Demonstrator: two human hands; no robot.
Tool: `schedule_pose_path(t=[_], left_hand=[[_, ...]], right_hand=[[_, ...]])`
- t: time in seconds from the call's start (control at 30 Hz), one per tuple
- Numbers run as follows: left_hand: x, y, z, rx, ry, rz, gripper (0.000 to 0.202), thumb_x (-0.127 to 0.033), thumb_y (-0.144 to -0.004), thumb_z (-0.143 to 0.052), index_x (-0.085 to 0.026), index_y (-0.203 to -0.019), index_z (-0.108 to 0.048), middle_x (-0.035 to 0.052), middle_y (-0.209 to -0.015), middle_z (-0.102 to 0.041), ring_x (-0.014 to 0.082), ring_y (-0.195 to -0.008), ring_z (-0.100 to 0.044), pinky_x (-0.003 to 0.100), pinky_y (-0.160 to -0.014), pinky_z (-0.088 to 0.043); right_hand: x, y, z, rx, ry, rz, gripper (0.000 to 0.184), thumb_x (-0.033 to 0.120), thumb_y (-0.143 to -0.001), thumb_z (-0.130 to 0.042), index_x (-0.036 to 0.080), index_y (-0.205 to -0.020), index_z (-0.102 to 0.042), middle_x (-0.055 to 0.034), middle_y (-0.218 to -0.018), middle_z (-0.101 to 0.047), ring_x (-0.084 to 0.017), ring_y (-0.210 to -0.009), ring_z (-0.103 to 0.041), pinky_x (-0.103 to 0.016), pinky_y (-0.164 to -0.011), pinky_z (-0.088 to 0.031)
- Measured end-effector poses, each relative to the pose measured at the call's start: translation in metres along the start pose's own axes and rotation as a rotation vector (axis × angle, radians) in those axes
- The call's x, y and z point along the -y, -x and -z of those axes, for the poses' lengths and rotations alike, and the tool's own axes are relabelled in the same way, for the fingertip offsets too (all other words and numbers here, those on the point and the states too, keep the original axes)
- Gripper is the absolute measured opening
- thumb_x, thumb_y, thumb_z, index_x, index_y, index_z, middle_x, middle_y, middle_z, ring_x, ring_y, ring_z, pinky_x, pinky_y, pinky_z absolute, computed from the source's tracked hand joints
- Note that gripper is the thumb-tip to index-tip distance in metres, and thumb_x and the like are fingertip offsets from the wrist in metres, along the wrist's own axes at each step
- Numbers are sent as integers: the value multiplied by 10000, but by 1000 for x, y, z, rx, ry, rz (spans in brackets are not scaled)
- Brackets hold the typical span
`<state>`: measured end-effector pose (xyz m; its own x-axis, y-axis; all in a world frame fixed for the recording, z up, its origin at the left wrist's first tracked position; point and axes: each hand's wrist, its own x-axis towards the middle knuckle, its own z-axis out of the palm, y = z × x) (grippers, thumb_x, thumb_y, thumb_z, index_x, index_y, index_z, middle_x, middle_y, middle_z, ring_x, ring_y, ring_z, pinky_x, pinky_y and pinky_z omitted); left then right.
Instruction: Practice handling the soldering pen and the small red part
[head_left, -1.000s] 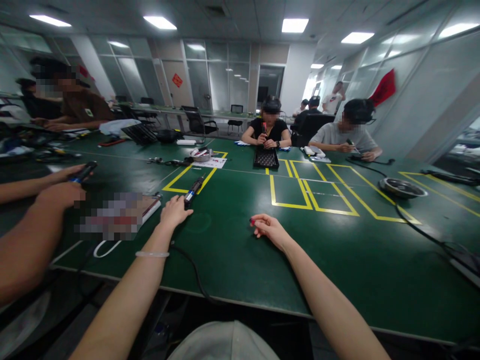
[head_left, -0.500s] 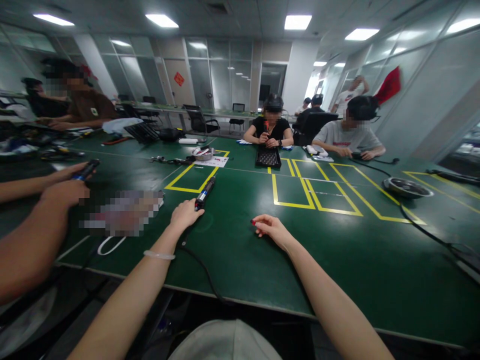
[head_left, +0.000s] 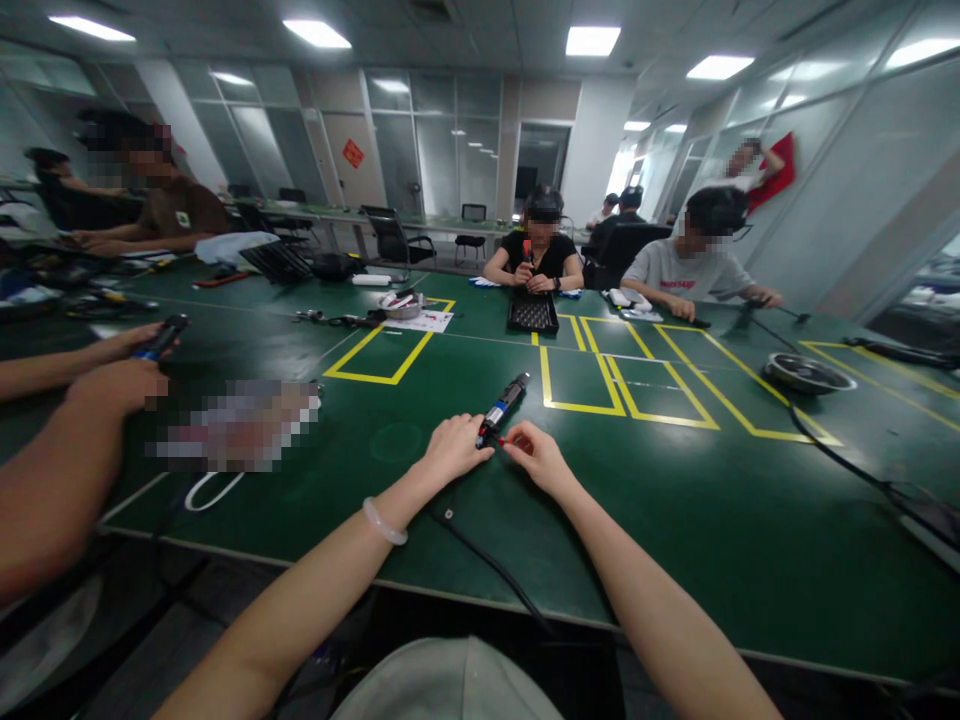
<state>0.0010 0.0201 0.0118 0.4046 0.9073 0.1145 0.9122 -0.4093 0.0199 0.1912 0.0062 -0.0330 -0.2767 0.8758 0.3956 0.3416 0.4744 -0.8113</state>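
Note:
My left hand [head_left: 459,448] is wrapped round the rear of an electric screwdriver [head_left: 504,402], a black and blue pen-shaped tool whose tip points away and to the right. A black cable [head_left: 491,560] runs from under that hand over the table's near edge. Close beside the tool's rear, my right hand [head_left: 541,458] is closed in a pinch on a small red piece [head_left: 505,442]. The piece is too small to name, and I cannot tell whether it touches the screwdriver. A pale bracelet [head_left: 385,522] circles my left wrist.
On the green table [head_left: 675,520] yellow tape outlines [head_left: 585,408] mark rectangles. A co-worker's hands [head_left: 124,375] hold a similar tool at left, near a blurred-out packet [head_left: 240,425]. A person opposite works over a black tray [head_left: 532,315]. A round metal dish [head_left: 810,373] stands at right.
My left hand has carried the electric screwdriver to the right, bringing it up beside my right hand. The cable has shifted right with it. My right hand has barely moved.

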Motion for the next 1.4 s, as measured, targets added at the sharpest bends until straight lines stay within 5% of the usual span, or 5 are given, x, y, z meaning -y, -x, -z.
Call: schedule_pose_path(t=[0.33,0.83,1.17,1.4], left_hand=[[-10,5,-7,-47,22,-127,488,-418,-816,-581,-198,-1243,-494,89,-1080,-620,249,-988,-574,347,-829,-440],[-13,3,-5,-39,36,-114,441,-412,-802,-596,-188,-1171,-503,101,-1080,-609,260,-997,-580,355,-834,-451],[-20,-1,-9,-13,69,-16,308,-392,-876,-491,-171,-1088,-524,138,-1102,-583,266,-1017,-576,380,-847,-450],[-11,-2,-11,-8,124,12,398,-440,-859,-508,-166,-1149,-502,129,-1128,-566,257,-1044,-548,354,-856,-438]], right_hand=[[5,3,-1,96,424,107,59,200,-860,-564,216,-911,-588,-21,-906,-546,-150,-748,-534,-250,-683,-418],[-6,0,-6,66,331,138,102,161,-856,-544,201,-899,-628,-47,-988,-588,-150,-774,-577,-254,-713,-449],[9,4,-5,26,327,116,141,213,-905,-496,211,-935,-633,-56,-1023,-605,-165,-819,-591,-274,-742,-454],[6,5,0,4,362,70,156,227,-908,-492,211,-992,-622,-43,-993,-587,-146,-770,-574,-265,-726,-440]])
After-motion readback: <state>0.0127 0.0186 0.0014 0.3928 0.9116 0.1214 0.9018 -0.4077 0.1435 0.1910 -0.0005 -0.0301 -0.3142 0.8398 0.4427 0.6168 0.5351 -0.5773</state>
